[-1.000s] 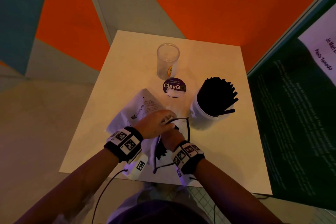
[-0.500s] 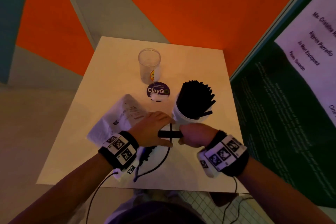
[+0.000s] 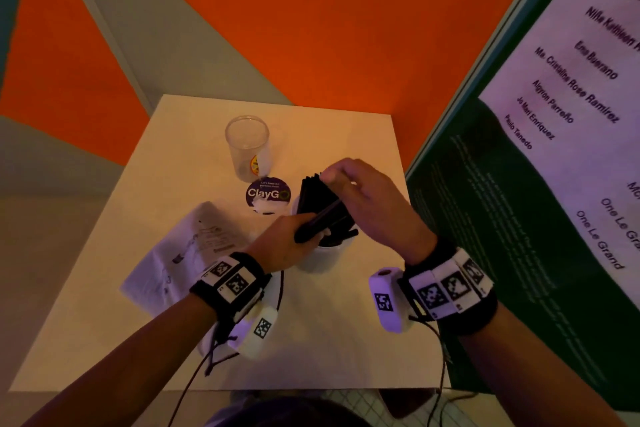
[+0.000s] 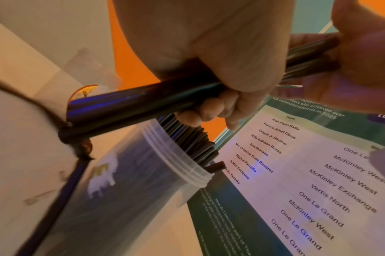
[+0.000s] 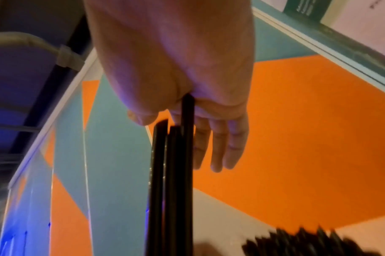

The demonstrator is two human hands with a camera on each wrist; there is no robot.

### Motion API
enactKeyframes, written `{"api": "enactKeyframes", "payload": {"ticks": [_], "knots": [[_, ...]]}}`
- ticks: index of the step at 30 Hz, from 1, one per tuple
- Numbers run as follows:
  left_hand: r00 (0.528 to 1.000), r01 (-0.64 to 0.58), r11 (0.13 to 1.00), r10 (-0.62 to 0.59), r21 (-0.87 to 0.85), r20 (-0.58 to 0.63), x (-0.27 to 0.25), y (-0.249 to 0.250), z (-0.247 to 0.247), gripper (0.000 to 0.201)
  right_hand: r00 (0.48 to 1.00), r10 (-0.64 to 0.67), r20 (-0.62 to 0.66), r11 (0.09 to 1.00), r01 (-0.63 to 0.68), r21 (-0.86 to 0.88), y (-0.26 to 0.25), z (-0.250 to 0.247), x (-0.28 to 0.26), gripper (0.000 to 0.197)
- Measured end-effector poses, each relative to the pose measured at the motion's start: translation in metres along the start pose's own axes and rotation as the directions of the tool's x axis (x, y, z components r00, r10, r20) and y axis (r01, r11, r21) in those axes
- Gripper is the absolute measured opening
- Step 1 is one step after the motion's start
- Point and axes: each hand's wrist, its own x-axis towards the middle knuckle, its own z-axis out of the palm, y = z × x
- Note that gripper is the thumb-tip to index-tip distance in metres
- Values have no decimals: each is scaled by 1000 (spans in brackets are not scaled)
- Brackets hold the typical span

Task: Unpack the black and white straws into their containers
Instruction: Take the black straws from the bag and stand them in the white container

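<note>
1. Overhead: left hand (image 3: pixel 284 243) curled round one end of black straw bundle (image 3: pixel 320 220), right hand (image 3: pixel 367 198) pinching the other, over the straw-filled container (image 3: pixel 323 256).
2. Right wrist: thumb pinching, other fingers (image 5: pixel 220 147) extended.
3. Left wrist: threaded container rim (image 4: pixel 178 161), unseen overhead.

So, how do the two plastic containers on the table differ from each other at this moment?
The clear container near the table's far edge is empty; the container near the hands is packed with black straws. The clear container stands free, untouched; over the filled one the left hand and right hand hold a bundle of black straws. Both stand upright, without lids.
</note>
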Motion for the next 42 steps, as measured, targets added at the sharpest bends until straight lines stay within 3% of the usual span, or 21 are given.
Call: {"api": "enactKeyframes", "payload": {"ticks": [3,7,12,16,18,22,24,26,28,30,32,34,36,38,40,41,42], "knots": [[1000,-25,999,25,-40,-2,9,14,4,16,1000,-10,-13,981,12,193,7,7,3,39],[993,-28,987,10,-160,-116,18,32,2,13,983,-89,-159,826,162,540,14,7,3,35],[987,-90,960,51,-266,-151,32,59,-4,17,965,-201,-168,844,257,471,9,9,7,38],[981,-110,959,63,-260,-183,38,58,-19,52,933,-207,-294,810,332,484,11,-12,20,35],[975,-102,965,48,-242,-218,32,40,-27,63,922,-215,-321,843,341,415,16,-13,25,32],[974,1,996,-22,-89,-227,9,-11,-35,60,974,-88,-207,946,146,288,34,14,37,27],[972,16,1000,-14,9,-234,-7,-34,-35,56,989,1,-145,967,37,253,47,33,42,22],[967,115,991,-95,73,-235,-22,-49,-38,60,996,31,-87,980,-13,197,57,49,46,21],[960,204,973,-177,110,-216,-34,-60,-43,64,998,57,10,984,-58,168,62,61,51,28],[968,207,969,-183,137,-173,-44,-65,-49,64,989,81,120,977,-103,185,61,70,54,42],[975,203,964,-181,175,-133,-52,-66,-53,64,985,46,165,981,-76,177,58,74,56,52],[968,244,953,-230,178,-100,-59,-66,-57,63,995,-12,103,992,-1,127,50,76,57,57],[966,256,941,-259,223,-17,-67,-70,-61,65,993,-120,12,987,118,107,38,79,52,46],[963,191,932,-238,308,125,-76,-74,-63,65,970,-244,8,964,242,108,22,88,43,20],[944,148,918,-243,368,225,-82,-79,-64,54,954,-239,183,969,223,104,9,103,34,16],[932,176,906,-280,385,232,-83,-81,-65,44,924,-184,336,983,173,63,5,112,31,18],[922,218,895,-319,390,217,-83,-83,-67,35,860,-113,498,989,143,-22,3,123,28,20]]}}
